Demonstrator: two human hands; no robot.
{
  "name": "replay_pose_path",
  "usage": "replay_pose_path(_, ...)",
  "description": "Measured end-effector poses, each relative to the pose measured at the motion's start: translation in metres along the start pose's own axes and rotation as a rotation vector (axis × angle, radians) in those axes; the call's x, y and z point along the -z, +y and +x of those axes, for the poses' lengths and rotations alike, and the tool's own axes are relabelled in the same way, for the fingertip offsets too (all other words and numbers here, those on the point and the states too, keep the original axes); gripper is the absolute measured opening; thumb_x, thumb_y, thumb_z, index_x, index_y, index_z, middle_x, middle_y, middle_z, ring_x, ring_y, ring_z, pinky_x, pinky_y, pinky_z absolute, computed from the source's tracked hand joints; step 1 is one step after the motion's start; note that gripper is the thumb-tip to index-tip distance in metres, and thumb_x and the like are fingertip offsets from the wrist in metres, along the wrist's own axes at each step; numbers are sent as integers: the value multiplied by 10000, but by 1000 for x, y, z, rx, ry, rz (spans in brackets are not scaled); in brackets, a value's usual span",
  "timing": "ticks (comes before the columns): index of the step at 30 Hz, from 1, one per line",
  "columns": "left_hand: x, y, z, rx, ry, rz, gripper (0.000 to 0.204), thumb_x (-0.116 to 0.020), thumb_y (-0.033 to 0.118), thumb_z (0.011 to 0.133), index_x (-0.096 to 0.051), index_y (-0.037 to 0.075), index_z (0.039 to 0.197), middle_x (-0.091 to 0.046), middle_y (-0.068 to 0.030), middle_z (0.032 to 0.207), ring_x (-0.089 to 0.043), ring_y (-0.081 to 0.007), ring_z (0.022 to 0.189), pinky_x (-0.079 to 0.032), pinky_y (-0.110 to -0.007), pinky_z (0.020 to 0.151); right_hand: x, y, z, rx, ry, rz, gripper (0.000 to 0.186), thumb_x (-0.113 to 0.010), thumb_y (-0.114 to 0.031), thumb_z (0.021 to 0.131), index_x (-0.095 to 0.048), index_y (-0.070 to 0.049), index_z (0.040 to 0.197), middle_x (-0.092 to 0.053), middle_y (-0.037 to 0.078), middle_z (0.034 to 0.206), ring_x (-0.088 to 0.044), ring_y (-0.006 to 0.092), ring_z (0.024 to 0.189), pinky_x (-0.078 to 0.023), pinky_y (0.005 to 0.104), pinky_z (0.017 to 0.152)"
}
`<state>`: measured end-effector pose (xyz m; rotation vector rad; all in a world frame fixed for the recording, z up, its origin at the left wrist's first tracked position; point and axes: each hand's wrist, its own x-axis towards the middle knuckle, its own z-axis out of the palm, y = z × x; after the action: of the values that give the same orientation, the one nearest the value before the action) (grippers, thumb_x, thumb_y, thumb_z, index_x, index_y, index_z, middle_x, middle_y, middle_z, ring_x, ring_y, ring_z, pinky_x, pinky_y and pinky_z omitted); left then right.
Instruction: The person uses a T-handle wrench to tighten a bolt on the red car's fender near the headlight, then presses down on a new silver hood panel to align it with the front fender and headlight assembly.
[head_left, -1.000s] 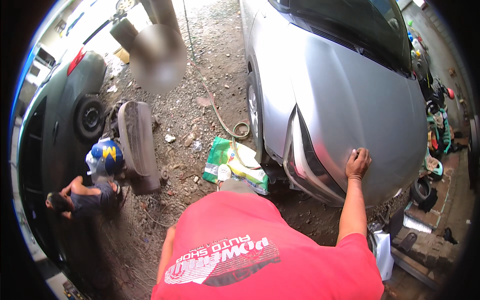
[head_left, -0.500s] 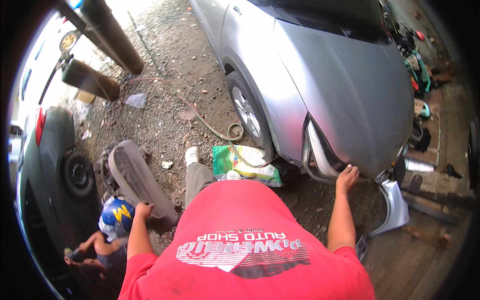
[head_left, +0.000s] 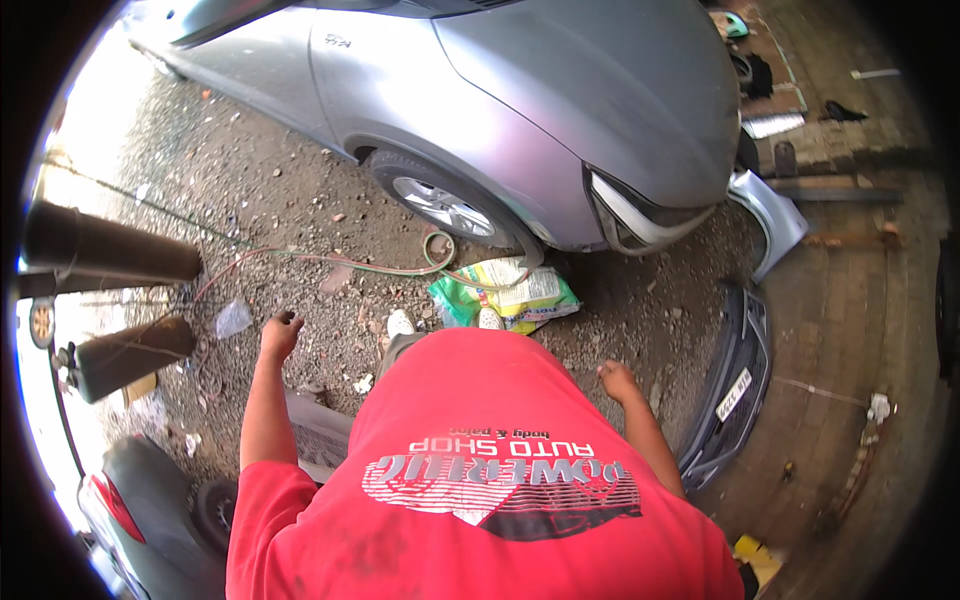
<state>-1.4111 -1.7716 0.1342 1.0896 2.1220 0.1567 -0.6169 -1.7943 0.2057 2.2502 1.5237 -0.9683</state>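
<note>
My left hand [head_left: 281, 337] hangs over the gravel with curled fingers. A dark patch shows at its fingertips, and what it might hold cannot be made out. My right hand [head_left: 618, 381] is low beside my body, its fingers folded in and no object visible in it. It is apart from the silver car [head_left: 600, 110], whose headlight [head_left: 625, 212] is the nearest part of the car. At my feet, a green and yellow sack [head_left: 540, 300] lies beside the front wheel [head_left: 445, 205].
Thin red and green hoses [head_left: 340, 262] run across the gravel to the sack. Gas cylinders [head_left: 135, 355] lie left, above a dark car [head_left: 160, 510]. A dark front bumper [head_left: 725, 395] and a loose silver fender [head_left: 770, 220] lie right. A greyish panel [head_left: 318, 430] shows beside my left arm.
My right hand has come away from the headlight's edge and dropped to my side. My view has turned, so the car now lies more across it. The person in the blue cap is out of view.
</note>
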Motion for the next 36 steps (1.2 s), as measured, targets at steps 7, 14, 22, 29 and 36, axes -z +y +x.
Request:
replay_pose_path(7,-15,13,47,-82,-181,189,523,-759,409,879,-730,15,1222,-750,-240,1149,-718,-388,1096,-552,-448,964,13,-56,-81,-93,145,195,286,-599,-281,1023,-682,-12,1074,-704,256,1034,-679,426,990,-514,484,870)
replay_pose_path(14,-60,90,17,-278,-325,325,550,-740,410,889,-704,27,1282,-715,-247,1242,-677,-406,1182,-531,-448,1020,-42,9,-121,-298,0,346,261,-590,-249,1015,-710,-34,1101,-730,225,1057,-692,404,1027,-519,473,892)
replay_pose_path(22,-103,191,-30,-392,-264,372,569,-731,428,883,-701,29,1288,-709,-268,1226,-678,-420,1156,-527,-467,1019,-83,135,-108,-314,-11,371,284,-576,-221,1015,-728,-9,1128,-738,229,1104,-703,364,1062,-521,438,923)
replay_pose_path(29,-170,356,-116,-528,-310,560,601,-703,418,902,-620,134,1425,-648,-190,1384,-626,-379,1258,-500,-475,1078,-47,212,-92,-289,145,584,306,-587,-214,1015,-712,11,1181,-742,217,1113,-703,342,1017,-515,422,896)
replay_pose_path(36,-199,485,-129,-676,-14,602,763,-685,400,921,-422,89,1566,-497,-204,1546,-458,-408,1435,-439,-471,1169,-56,279,-116,-415,128,608,281,-572,-193,1022,-707,16,1152,-727,191,1007,-701,288,869,-540,421,771)
